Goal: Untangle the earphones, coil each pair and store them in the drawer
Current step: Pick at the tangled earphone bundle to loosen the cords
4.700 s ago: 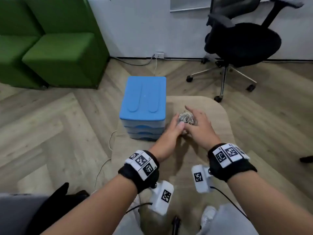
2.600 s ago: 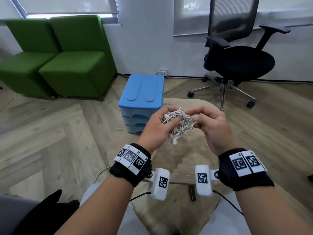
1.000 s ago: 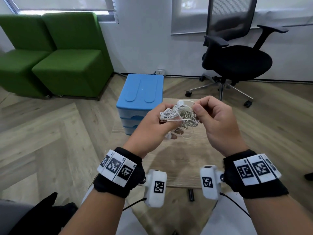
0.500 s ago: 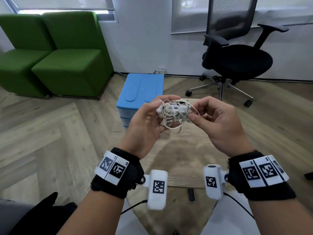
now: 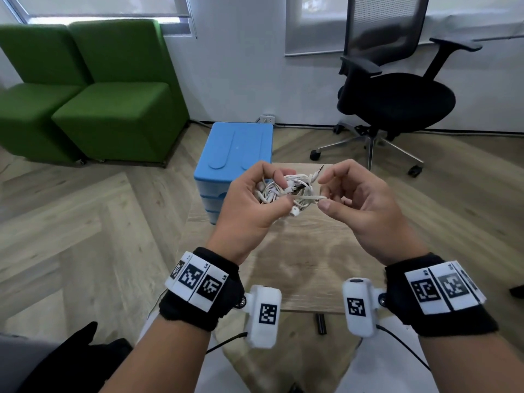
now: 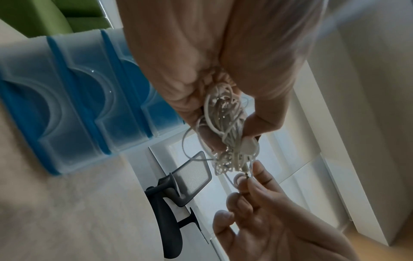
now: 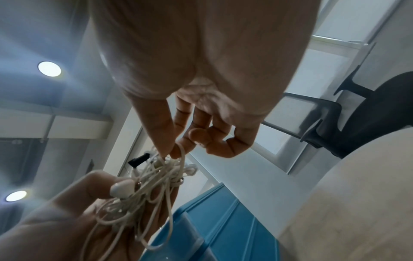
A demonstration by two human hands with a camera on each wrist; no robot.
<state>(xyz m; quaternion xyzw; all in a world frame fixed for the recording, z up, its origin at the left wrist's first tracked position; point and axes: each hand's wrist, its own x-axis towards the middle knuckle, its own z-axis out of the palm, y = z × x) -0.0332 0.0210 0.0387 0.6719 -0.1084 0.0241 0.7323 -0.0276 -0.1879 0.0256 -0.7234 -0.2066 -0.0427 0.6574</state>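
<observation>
Light source: daylight from the blind-covered windows [image 5: 107, 5] along the upper edge of the head view; two round ceiling lamps [image 7: 49, 68] glow at the left of the right wrist view.
Brightness: head view even and bright; wrist views backlit and hazy.
Shadows: soft, under the black mesh office chair [image 5: 397, 103].
Blur: both wrist views smeared; light wooden surface [image 6: 67, 211] out of focus.
Distortion: straight edges bow near the frame borders.
</observation>
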